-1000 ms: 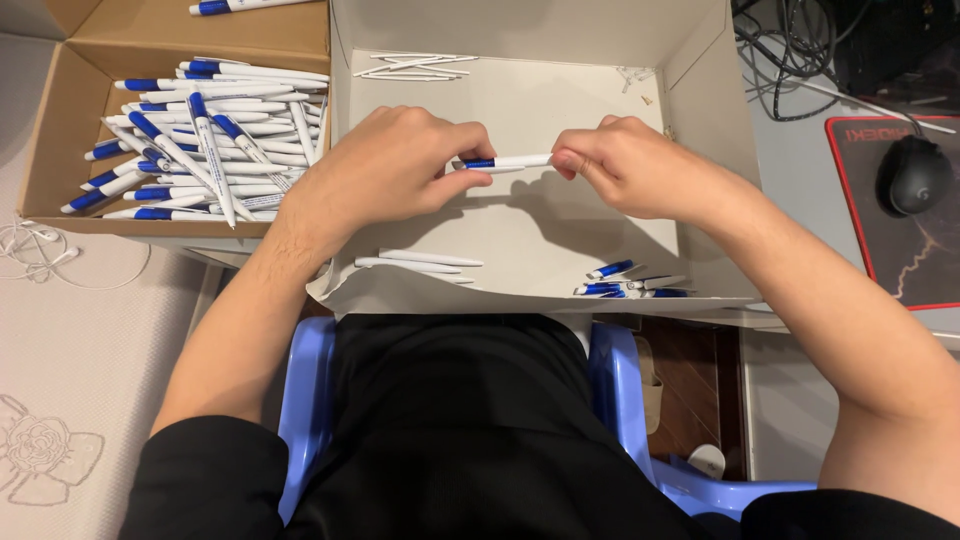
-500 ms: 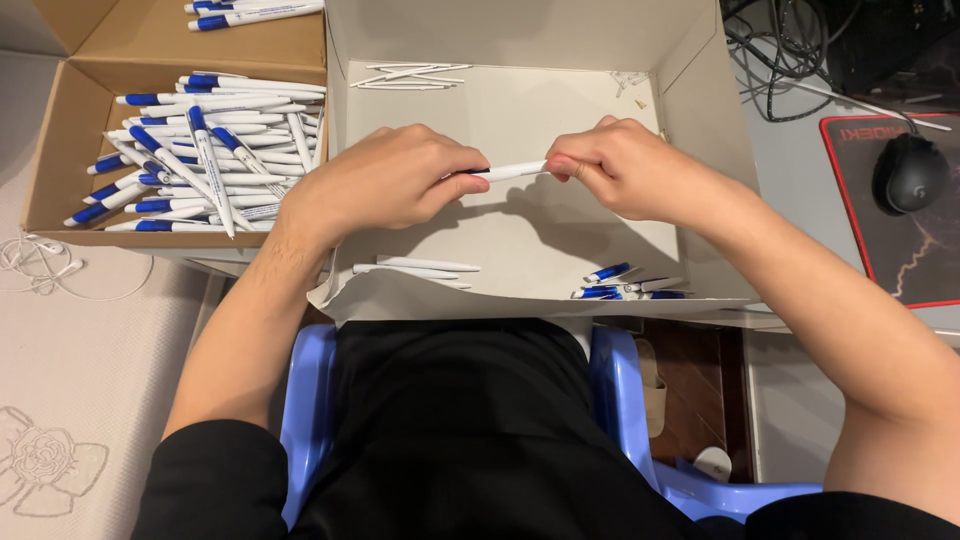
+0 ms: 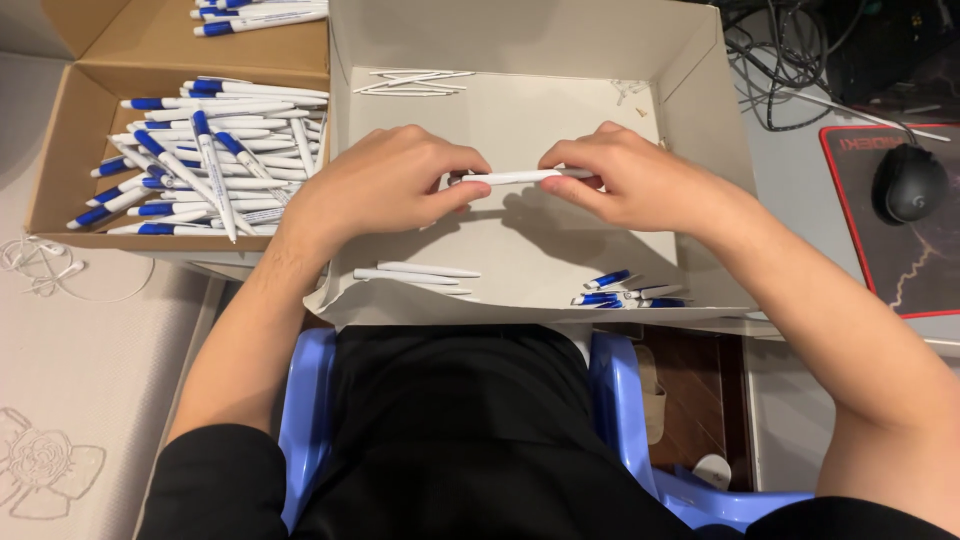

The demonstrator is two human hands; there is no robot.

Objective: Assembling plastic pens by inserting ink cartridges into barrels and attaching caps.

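Observation:
My left hand (image 3: 385, 185) and my right hand (image 3: 625, 180) hold one white pen (image 3: 515, 177) between them, level above the floor of a white cardboard box (image 3: 690, 60). Each hand pinches one end with thumb and fingers. Below my left hand lie two white pen barrels (image 3: 415, 272). Several blue pen ends (image 3: 620, 292) lie below my right hand near the box's front edge. A few thin white refills (image 3: 410, 82) rest at the back of the box.
A brown cardboard box (image 3: 75, 130) at the left holds several white and blue pens (image 3: 215, 150). A black mouse (image 3: 908, 185) sits on a red-edged mat (image 3: 935, 290) at the right, with cables (image 3: 790, 60) behind. I sit on a blue stool (image 3: 310, 410).
The blue end at the left of the pen is no longer seen; the pen between my hands looks all white. Both hands stayed over the box's middle.

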